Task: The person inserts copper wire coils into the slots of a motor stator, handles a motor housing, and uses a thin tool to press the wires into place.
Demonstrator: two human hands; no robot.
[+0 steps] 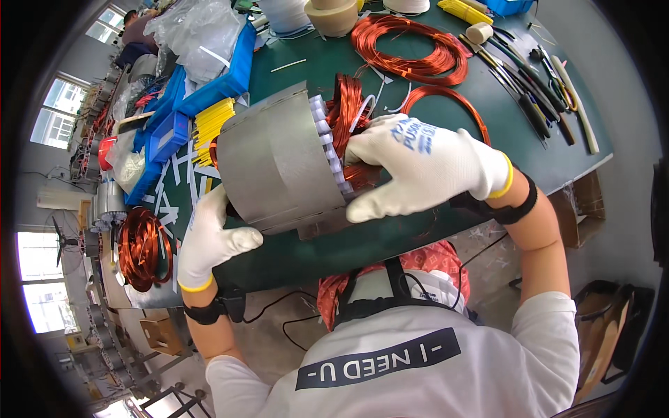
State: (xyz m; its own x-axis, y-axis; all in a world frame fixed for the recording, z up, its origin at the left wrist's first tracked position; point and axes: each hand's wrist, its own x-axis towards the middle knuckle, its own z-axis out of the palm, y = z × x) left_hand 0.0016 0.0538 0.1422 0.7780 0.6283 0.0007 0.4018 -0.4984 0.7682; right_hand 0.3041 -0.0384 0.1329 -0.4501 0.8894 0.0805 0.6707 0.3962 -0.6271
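A grey metal motor stator core [275, 164] lies on its side on the green table in front of me. White insulating slot ends [329, 150] ring its right rim, and loops of copper winding wire [346, 104] stick out there. My left hand [205, 240], in a white glove, grips the core's left end; its thumb lies along the lower edge and its fingers are partly hidden. On the right, my gloved right hand [425, 164] has its fingers curled into the copper winding, with the thumb near the core's lower rim. Its fingertips are hidden behind the wire.
Coils of copper wire [411, 52] lie beyond the core, another bundle [144, 247] at left. Blue bins [223, 76], yellow strips [212, 125] and scattered white strips [167, 191] are left. Hand tools [536, 90] lie far right; wire spools [331, 17] stand behind.
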